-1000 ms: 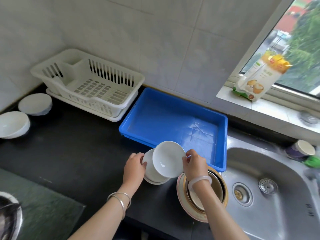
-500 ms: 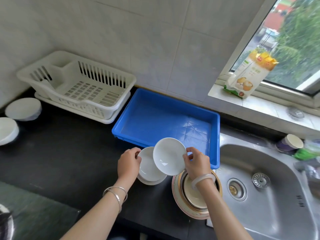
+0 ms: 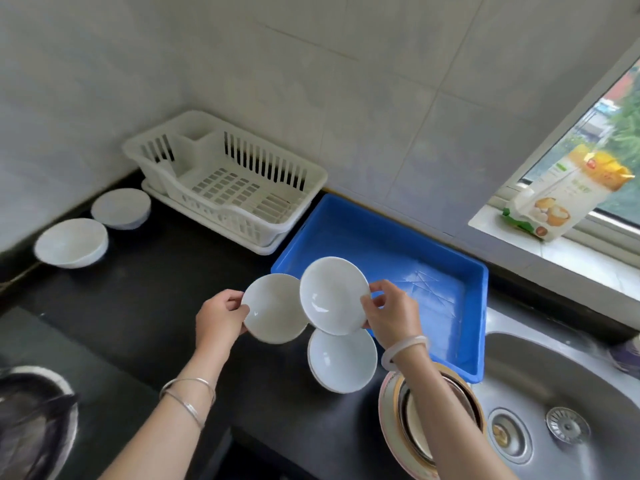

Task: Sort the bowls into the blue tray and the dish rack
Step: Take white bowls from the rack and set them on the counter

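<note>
My right hand (image 3: 393, 315) pinches the rim of a small white bowl (image 3: 332, 294), held tilted above the near left corner of the blue tray (image 3: 479, 306). My left hand (image 3: 220, 315) grips a second small white bowl (image 3: 273, 308) by its left rim, lifted beside the first. A third white bowl (image 3: 341, 360) stays on the black counter (image 3: 138, 313) just below them. The blue tray holds nothing. The white dish rack (image 3: 228, 183) behind it on the left is bare too.
Two larger white bowls (image 3: 71, 242) (image 3: 121, 207) sit at the far left of the counter. Stacked dishes with a pink rim (image 3: 391, 420) lie under my right forearm beside the steel sink (image 3: 561, 393). A food packet (image 3: 561, 194) leans on the windowsill. A metal pot (image 3: 31, 420) is at bottom left.
Both hands have lifted their bowls off the stack and moved them apart; a third bowl is now uncovered on the counter. The camera view has shifted left.
</note>
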`<state>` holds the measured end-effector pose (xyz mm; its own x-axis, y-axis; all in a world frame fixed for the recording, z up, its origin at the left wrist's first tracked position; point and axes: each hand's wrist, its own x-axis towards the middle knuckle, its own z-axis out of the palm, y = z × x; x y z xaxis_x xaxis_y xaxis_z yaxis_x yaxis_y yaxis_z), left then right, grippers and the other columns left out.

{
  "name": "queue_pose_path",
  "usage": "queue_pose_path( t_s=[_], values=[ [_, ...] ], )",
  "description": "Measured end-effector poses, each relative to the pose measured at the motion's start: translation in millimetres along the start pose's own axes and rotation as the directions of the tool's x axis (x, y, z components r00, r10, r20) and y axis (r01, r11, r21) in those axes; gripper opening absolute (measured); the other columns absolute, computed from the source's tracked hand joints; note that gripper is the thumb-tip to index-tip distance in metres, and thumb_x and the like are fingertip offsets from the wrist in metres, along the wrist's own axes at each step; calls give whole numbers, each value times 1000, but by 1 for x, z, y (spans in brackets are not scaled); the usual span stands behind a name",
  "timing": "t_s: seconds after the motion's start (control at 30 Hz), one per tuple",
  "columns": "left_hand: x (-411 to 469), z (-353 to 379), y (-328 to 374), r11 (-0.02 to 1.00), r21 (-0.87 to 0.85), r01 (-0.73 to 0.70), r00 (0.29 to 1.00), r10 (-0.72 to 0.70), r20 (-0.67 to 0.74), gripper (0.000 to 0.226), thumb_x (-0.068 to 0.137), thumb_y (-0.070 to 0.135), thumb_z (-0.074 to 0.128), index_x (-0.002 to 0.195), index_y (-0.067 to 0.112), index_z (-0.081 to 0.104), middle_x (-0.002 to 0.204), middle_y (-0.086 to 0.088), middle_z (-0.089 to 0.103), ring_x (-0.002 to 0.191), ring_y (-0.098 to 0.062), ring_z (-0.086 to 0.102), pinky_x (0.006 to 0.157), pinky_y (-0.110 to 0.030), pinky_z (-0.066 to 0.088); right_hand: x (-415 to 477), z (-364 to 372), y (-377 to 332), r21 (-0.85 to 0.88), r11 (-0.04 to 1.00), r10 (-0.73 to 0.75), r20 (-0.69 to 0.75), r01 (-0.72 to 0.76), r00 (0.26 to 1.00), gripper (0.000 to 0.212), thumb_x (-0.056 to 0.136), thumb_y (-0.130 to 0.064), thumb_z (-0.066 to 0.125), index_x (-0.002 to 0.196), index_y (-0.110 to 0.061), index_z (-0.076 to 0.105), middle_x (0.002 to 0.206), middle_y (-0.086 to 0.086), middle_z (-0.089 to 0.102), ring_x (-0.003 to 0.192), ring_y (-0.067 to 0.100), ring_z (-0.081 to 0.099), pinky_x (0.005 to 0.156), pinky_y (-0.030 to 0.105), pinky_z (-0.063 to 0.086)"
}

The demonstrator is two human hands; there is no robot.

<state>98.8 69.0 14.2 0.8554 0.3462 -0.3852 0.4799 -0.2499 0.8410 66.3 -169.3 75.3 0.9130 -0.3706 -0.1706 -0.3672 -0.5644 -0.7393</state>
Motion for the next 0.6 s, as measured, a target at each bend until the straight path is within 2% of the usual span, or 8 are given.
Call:
queue_pose_path(
  t_s=[0.13, 0.2, 0.33, 0.47, 0.6],
  values=[
    [15, -45, -24, 989, -131, 62, 993, -74, -92, 23, 82, -2, 57, 84, 21, 61, 77, 11, 60, 71, -7, 57, 52, -22, 48, 16, 45, -19, -21, 1000, 5, 111, -2, 994, 5, 87, -16, 56, 90, -19, 59, 77, 2, 62, 49, 11, 62, 47, 18, 50],
    [22, -64, -35, 979, -182, 91, 983, -118, -143, 22, 82, -3, 56, 85, 18, 61, 77, 10, 60, 71, -9, 57, 54, -23, 49, 24, 71, -31, -2, 1000, 29, 183, -29, 983, 7, 87, -13, 56, 91, -18, 59, 76, 0, 60, 50, 8, 62, 43, 14, 50],
    [43, -96, -54, 935, -323, 145, 951, -222, -215, 19, 82, -5, 55, 89, 13, 60, 82, 1, 60, 77, -18, 59, 61, -27, 51, 40, 125, -59, 17, 999, 33, 285, -40, 958, 10, 86, -9, 56, 92, -16, 58, 85, 5, 60, 56, 13, 63, 46, 20, 55],
    [68, -123, -66, 903, -393, 173, 909, -300, -289, 18, 82, -4, 57, 93, 11, 60, 94, -8, 59, 85, -25, 58, 70, -32, 53, 59, 175, -86, 20, 998, 53, 329, -63, 943, 13, 86, -10, 57, 99, -15, 58, 81, -3, 54, 56, 10, 59, 51, 26, 58],
    [95, -141, -73, 876, -447, 179, 875, -350, -335, 18, 82, -3, 58, 95, 10, 61, 98, -9, 60, 86, -25, 58, 72, -32, 53, 80, 219, -109, 6, 998, 62, 357, -68, 932, 14, 88, -11, 57, 102, -13, 56, 75, -7, 51, 51, 8, 57, 47, 22, 56]
  ],
)
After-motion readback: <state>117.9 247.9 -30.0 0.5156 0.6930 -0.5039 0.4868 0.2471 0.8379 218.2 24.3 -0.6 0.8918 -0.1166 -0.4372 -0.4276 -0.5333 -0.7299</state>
